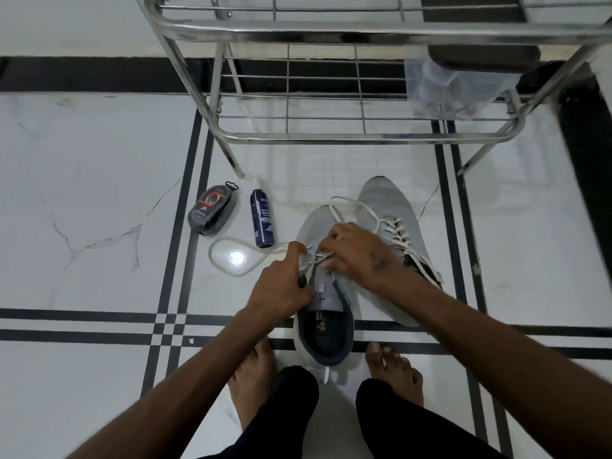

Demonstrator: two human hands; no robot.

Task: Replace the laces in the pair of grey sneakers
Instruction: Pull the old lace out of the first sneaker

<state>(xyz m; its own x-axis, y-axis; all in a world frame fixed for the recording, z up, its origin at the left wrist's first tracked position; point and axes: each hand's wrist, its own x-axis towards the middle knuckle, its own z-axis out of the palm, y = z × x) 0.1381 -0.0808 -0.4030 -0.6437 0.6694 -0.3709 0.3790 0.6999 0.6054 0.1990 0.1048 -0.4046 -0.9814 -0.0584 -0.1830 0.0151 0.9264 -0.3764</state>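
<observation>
Two grey sneakers stand on the tiled floor. The near sneaker point(326, 313) sits between my bare feet, heel toward me. Its white lace point(231, 256) trails left in a loop over the floor and another loop runs past the toe. My left hand point(281, 286) pinches the lace at the left eyelets. My right hand point(354, 253) covers the middle eyelets and pinches the lace there. The second sneaker point(394, 223) lies to the right, laced with a white lace point(397, 235).
A steel wire shoe rack point(331, 94) stands just beyond the sneakers, with a clear plastic bag point(447, 87) on its right side. A dark blue spray can point(262, 218) and a black shoe-polish sponge case point(212, 210) lie on the floor to the left.
</observation>
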